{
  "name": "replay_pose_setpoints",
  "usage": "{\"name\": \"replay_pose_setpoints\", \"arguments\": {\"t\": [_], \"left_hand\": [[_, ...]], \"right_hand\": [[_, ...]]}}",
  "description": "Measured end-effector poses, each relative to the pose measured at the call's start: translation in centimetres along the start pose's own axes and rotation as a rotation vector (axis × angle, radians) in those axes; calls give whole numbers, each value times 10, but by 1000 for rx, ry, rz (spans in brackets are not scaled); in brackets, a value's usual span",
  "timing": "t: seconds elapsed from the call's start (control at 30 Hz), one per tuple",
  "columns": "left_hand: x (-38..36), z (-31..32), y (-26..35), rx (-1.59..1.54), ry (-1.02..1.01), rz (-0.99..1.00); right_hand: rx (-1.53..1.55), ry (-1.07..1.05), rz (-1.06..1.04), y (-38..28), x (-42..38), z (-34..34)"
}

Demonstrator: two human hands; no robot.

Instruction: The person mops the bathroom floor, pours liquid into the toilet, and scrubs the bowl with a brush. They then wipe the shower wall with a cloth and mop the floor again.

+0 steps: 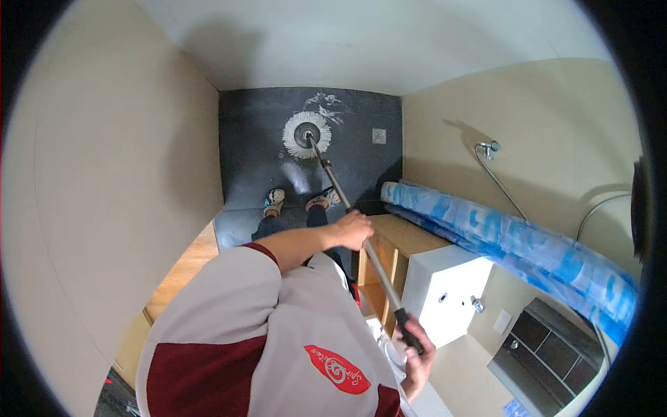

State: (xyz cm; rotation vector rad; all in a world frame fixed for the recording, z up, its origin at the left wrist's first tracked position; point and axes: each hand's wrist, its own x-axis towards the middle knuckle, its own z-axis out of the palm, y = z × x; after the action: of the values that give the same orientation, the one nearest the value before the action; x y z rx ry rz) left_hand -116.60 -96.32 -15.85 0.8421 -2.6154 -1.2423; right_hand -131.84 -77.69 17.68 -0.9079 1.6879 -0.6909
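A round spin mop (377, 267) slants across the view, its white string head (323, 139) flat on the dark tiled floor (243, 146). My left hand (352, 231) is closed around the middle of its grey pole. Lower down in the view, my right hand (418, 354) grips the black end of the handle. White wet smears (324, 106) lie on the floor just beyond the mop head. Both my feet, in patterned clogs (275, 199), stand on the floor below the mop head.
A square floor drain (379, 135) sits right of the mop. A blue and white curtain (486, 222) runs along the right, beside a white washbasin (434, 281) on a wooden cabinet (399, 236). A tap with a hose (489, 149) is on the right wall. Walls enclose the floor.
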Motion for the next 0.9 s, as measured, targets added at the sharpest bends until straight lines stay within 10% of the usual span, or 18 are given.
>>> {"name": "replay_pose_setpoints", "arguments": {"t": [0.1, 0.23, 0.37, 0.47, 0.53, 0.63, 0.73, 0.9], "left_hand": [[-31, 49, 21, 11, -152, -11], [-64, 69, -3, 129, -140, 26], [-92, 34, -52, 231, -125, -84], [-108, 76, -73, 201, -112, -233], [-116, 111, -33, 153, -178, -221], [-125, 189, 72, 44, -225, -49], [-129, 274, 148, -106, -282, 77], [-159, 178, 105, -66, -229, -92]], "right_hand": [[-542, 230, 482, 6, -30, 49], [-769, 127, 311, 68, -39, 72], [-470, -30, 208, 113, 4, 108], [-71, -117, 624, 140, 1, 131], [-262, -152, 188, 221, -56, 85], [-116, -128, 732, 165, -134, 20], [-260, -92, 756, 157, -192, -34], [-403, -138, 586, 165, -159, -4]]}}
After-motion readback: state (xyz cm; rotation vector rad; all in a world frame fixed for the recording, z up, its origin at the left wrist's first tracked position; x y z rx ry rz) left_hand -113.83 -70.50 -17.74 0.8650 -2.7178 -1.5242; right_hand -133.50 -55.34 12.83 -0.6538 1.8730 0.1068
